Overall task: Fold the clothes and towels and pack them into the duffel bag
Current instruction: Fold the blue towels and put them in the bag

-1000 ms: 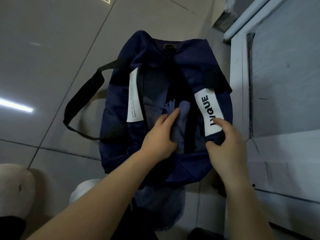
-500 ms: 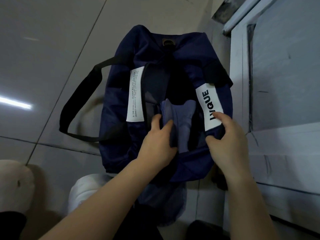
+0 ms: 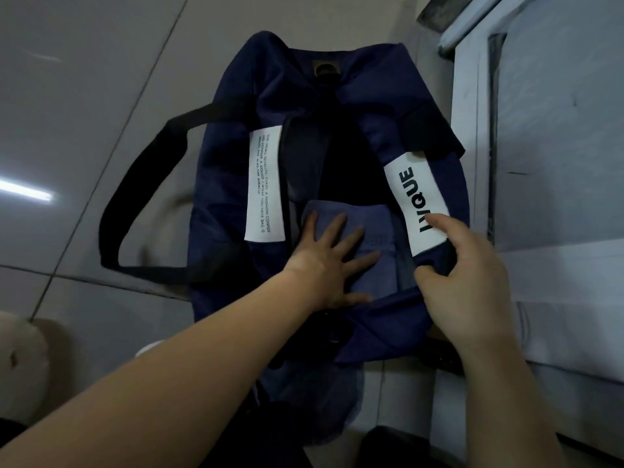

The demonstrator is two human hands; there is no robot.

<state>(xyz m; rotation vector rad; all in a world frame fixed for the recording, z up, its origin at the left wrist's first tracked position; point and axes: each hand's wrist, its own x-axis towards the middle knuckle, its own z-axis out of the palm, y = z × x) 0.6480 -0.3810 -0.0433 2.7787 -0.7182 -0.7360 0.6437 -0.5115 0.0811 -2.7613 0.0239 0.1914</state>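
Lying on the grey tiled floor (image 3: 101, 79), with its long axis from 12 to 6 o'clock and its top mouth open: navy duffel bag (image 3: 371, 96). Pressed flat inside the mouth, at the 6 o'clock end: folded blue cloth (image 3: 374, 228), its far edge straight, with dark free space beyond it toward 12 o'clock. Resting on the cloth with fingers spread and straight: left hand (image 3: 324, 261). Pinching the bag's rim at 3 o'clock of the cloth, thumb under the fabric and fingers curled over it, forefinger on the white label (image 3: 412, 194) with the black letters: right hand (image 3: 472, 285). Running along the mouth's other edge, at 9 o'clock: second white label (image 3: 263, 184) with small print. Looping out over the floor toward 9 o'clock: black strap (image 3: 141, 184). Close beside the bag at 3 o'clock: white frame (image 3: 472, 130), so little room on that side; wide bare floor toward 9 and 11 o'clock. Sitting at 8 o'clock near the picture edge: pale rounded thing (image 3: 20, 359), unclear what.
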